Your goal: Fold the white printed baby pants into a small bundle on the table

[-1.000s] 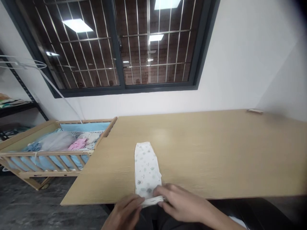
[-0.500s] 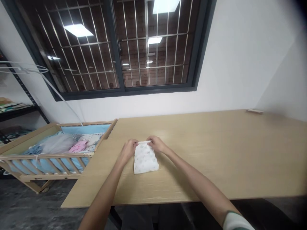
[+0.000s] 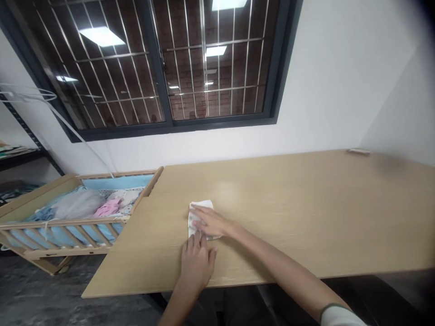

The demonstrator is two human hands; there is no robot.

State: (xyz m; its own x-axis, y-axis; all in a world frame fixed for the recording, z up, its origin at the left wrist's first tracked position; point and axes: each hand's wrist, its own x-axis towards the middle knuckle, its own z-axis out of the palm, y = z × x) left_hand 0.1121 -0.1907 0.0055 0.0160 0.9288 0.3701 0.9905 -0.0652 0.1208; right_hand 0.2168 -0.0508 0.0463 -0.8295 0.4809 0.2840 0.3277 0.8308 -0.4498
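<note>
A small white patterned baby garment [image 3: 199,211], folded into a short packet, lies on the light wooden table [image 3: 306,213]. My right hand [image 3: 212,222] lies flat on top of it with fingers stretched out, covering most of the cloth. My left hand [image 3: 197,261] rests flat on the table just in front of the garment, fingertips at its near edge, fingers extended. Only the far left corner of the garment shows.
A wooden baby crib [image 3: 71,213] with blue lining and a heap of pink, white and blue clothes [image 3: 108,206] stands at the table's left end. A barred window [image 3: 163,63] is on the wall behind. A small flat object [image 3: 356,151] lies at the table's far right.
The garment was long a second ago, then folded in half away from me. Both hands have since left its far edge; the right now presses it flat, the left has drawn back to its near edge.
</note>
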